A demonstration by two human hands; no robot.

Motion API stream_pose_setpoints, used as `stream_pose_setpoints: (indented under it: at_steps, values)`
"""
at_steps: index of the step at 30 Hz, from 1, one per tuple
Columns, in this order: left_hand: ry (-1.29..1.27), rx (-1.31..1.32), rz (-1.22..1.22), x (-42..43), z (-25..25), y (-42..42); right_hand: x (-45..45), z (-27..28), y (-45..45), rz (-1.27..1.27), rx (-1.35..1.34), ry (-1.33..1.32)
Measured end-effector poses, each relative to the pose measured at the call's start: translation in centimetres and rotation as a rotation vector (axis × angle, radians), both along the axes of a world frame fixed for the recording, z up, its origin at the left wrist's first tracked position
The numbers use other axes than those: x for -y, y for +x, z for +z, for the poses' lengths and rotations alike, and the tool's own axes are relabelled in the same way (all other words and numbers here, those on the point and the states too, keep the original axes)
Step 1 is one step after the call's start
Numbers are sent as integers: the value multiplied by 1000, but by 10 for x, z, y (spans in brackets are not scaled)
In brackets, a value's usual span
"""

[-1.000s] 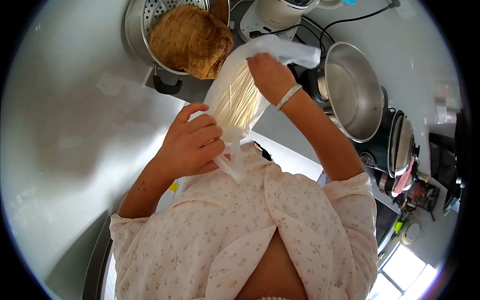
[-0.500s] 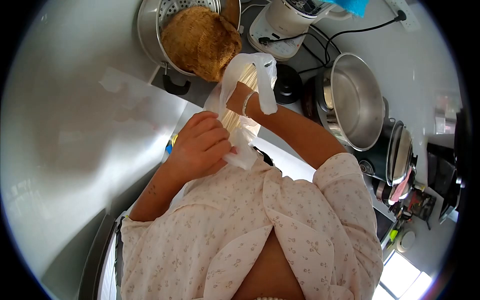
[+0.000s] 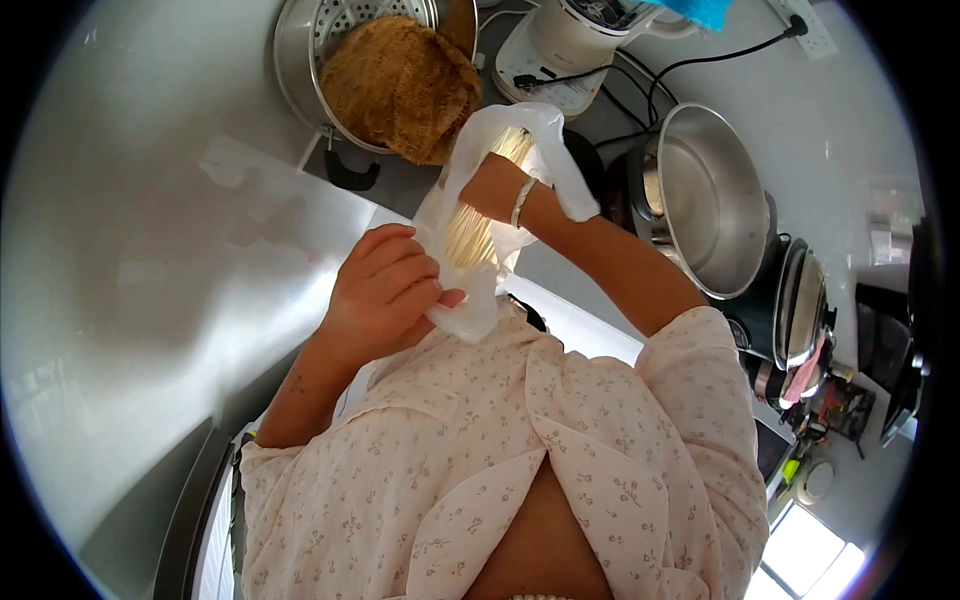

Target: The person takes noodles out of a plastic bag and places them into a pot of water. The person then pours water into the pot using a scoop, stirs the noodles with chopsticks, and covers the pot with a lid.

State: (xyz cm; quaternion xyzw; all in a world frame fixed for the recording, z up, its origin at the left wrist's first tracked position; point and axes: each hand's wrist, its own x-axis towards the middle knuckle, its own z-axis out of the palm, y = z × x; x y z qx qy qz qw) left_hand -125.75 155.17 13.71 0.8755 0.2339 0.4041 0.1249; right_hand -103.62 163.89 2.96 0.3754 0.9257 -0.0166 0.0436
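One white plastic bag [image 3: 466, 142], many thin sticks [image 3: 468, 240] inside; left hand [image 3: 385, 290] pinches it, right hand [image 3: 492, 188] within (fingers' hold unclear).

Head camera is looking forward and down from above the chest

A single camera is sitting on the wearer's head and facing steeply down. The wearer's shirt [image 3: 460, 430] is filling the lower middle at close range, while the white plastic bag [image 3: 470, 320] is lying near the centre, just beyond. The counter [image 3: 560, 262] is running across the upper part, slanting down to the right. A window [image 3: 812, 540] is showing farther off at lower right, tilted. Dark curved edges are ringing the wide view.
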Motion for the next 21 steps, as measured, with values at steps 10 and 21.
stream_pose_setpoints:
  at_steps: [10, 21]
  values:
    - [19, -80, 44, -1, 8, -11, -2, 18, 28, -10, -131, 93]
    - [13, -9, 77, -6, 4, -9, 17, 78, 54, -140, -551, -310]
